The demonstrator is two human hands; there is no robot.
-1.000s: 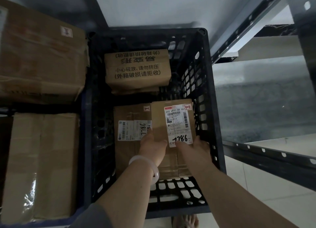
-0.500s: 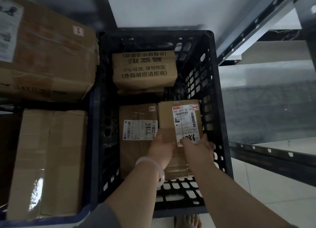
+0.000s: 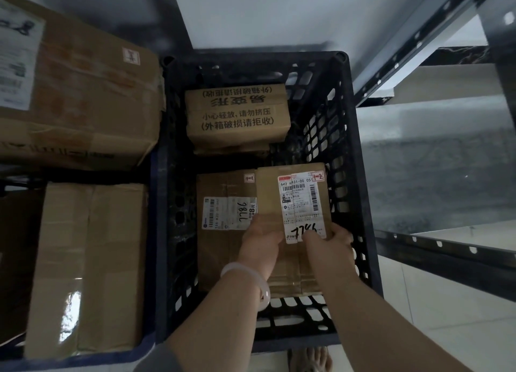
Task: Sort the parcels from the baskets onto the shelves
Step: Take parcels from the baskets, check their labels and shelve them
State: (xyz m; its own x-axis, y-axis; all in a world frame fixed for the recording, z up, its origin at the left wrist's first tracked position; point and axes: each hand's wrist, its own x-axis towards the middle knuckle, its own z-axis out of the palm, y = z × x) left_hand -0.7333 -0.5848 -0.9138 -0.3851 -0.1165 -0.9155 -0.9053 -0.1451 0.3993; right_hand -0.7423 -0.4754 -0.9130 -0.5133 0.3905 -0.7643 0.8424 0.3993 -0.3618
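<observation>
A black plastic basket [image 3: 360,176] holds three cardboard parcels. On its right side lies a parcel [image 3: 269,195] with a white label and a handwritten number. My left hand [image 3: 261,243] grips that parcel's near left edge, and my right hand [image 3: 331,241] holds its near right corner, thumb on the label. To its left lies a second labelled parcel [image 3: 220,248], partly under my left hand. A third parcel with printed Chinese text [image 3: 237,117] sits at the basket's far end.
A large cardboard box [image 3: 83,98] stands at the left, with another long box [image 3: 89,265] in front of it in a blue-rimmed basket. Metal shelf rails [image 3: 446,248] run along the right. A bare foot [image 3: 310,357] shows below the basket.
The view has shifted slightly, so the basket sits further right in frame. My right thumb has slid up over the handwritten number on the label. Both hands keep hold of the right-hand parcel.
</observation>
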